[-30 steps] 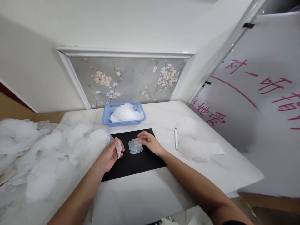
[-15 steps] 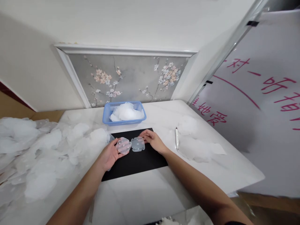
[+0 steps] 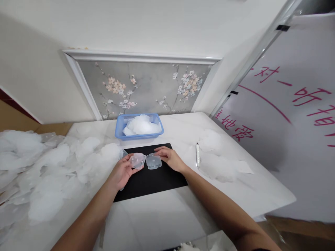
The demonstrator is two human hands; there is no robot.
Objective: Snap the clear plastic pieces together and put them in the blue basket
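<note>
A black mat (image 3: 154,179) lies on the white marble table (image 3: 167,216). My left hand (image 3: 122,172) is closed on a small translucent plastic piece (image 3: 137,160) and holds it flat at the mat's far left. Right beside it, a second translucent piece (image 3: 153,161) lies on the mat. The fingers of my right hand (image 3: 169,157) rest on that piece's right edge and press it down.
A blue basket (image 3: 139,133) heaped with white translucent pieces stands behind the mat. A large pile of such pieces (image 3: 44,174) covers the table's left side, a smaller heap (image 3: 217,157) lies right, next to a white pen-like tool (image 3: 198,155). A whiteboard with red writing (image 3: 290,104) stands on the right.
My left hand turned its piece from edge-on to flat and brought it next to the piece on the mat. My right hand stayed on the second piece.
</note>
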